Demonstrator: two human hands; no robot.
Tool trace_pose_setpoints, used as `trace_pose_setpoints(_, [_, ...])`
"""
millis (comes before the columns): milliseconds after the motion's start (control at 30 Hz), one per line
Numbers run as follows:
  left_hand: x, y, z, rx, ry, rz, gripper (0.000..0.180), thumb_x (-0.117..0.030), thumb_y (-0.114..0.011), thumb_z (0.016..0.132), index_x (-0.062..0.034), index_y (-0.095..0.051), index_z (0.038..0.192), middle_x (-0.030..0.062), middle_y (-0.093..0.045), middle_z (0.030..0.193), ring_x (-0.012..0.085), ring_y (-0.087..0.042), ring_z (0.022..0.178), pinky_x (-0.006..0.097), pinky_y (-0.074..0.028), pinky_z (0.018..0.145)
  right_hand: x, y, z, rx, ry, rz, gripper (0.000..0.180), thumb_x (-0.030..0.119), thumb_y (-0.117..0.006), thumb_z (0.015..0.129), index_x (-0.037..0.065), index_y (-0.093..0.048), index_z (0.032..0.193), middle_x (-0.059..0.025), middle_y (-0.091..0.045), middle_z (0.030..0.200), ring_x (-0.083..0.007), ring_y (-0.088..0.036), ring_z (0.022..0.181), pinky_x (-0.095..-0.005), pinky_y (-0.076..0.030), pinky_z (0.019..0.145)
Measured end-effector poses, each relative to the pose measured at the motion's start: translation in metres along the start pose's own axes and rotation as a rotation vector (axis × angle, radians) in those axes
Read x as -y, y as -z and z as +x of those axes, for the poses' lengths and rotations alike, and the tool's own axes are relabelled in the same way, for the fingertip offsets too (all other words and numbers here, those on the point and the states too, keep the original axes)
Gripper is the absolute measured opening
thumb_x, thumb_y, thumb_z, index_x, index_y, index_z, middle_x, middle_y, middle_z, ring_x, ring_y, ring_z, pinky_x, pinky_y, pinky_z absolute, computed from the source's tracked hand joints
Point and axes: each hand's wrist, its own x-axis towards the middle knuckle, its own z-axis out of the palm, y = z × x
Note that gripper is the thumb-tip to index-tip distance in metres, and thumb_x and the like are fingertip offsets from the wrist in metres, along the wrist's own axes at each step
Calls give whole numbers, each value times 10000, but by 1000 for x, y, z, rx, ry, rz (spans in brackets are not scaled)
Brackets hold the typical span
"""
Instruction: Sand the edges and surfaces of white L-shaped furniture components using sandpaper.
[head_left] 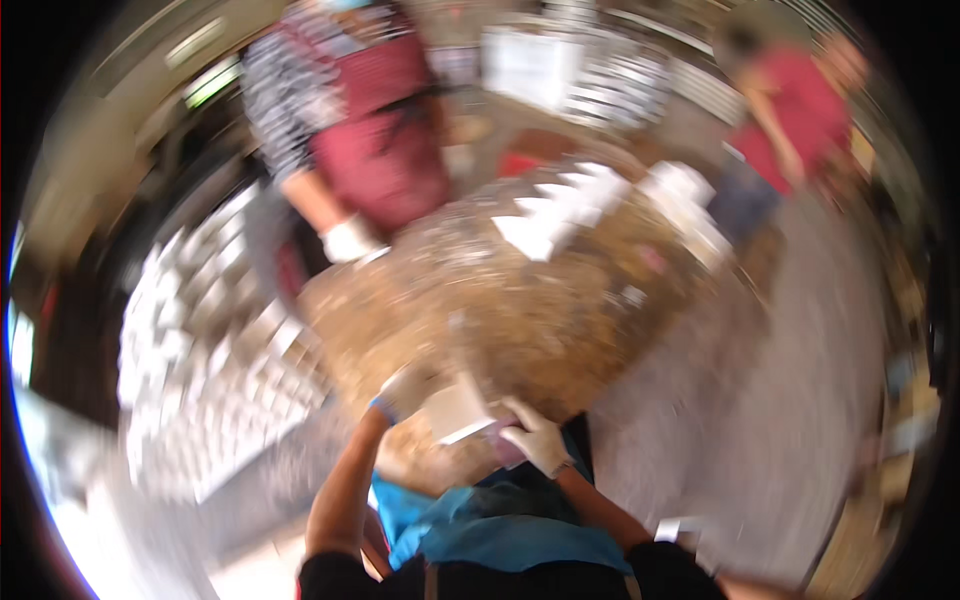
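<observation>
A white, flat-faced, box-like piece (458, 408) is tilted at the near edge of the brown table, between my hands. My left hand (403, 391), in a greyish glove with a blue cuff, is at its left side; motion smears its fingers. On the other side is my right hand (538, 438) in a white glove. Its fingers are curled against a dull purple pad-like thing (507, 446), which meets the white piece's right edge. Blur hides what exactly the purple thing is.
The brown worktable (450, 310) carries a row of white jagged-edged pieces (565, 210) and more white blocks (685, 205) at its far right. Many white pieces (210, 370) are stacked at left. A co-worker in a red apron (380, 150) stands across; another person (795, 115) is far right.
</observation>
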Motion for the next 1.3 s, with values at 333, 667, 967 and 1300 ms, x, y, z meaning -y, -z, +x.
trace_pose_setpoints(333, [-47,-29,-60,100,192,378,195,-318,-568,828,-172,-698,836,65,-686,839,258,-632,862,428,-403,864,-11,0,-7,128,-72,143,571,-13,-568,830,-61,-384,1369,-147,-438,1405,-199,-449,1251,-286,-344,1038])
trace_pose_setpoints(667, [-52,-59,-43,-443,240,378,282,-277,-577,836,-126,-659,1059,103,-566,1246,290,-523,1122,441,-372,968,-1,12,-1,-3,24,-29,560,68,-644,826,-12,-446,1343,-154,-522,1335,-196,-511,1210,-298,-401,996])
trace_pose_setpoints(967, [-33,-82,-48,-684,426,-131,324,-261,-550,877,-21,-649,1072,186,-628,1085,326,-588,1023,389,-446,897,-8,4,-6,-30,-33,-287,594,358,-640,818,195,-455,1359,-164,-635,1107,-335,-615,986,-391,-485,837])
trace_pose_setpoints(1300, [-29,-82,-51,-738,410,-143,291,-163,-546,849,7,-645,1063,178,-627,1064,270,-596,968,360,-465,857,-18,-12,-3,-36,28,-369,568,384,-614,823,219,-469,1347,-172,-647,1062,-324,-621,964,-390,-487,818])
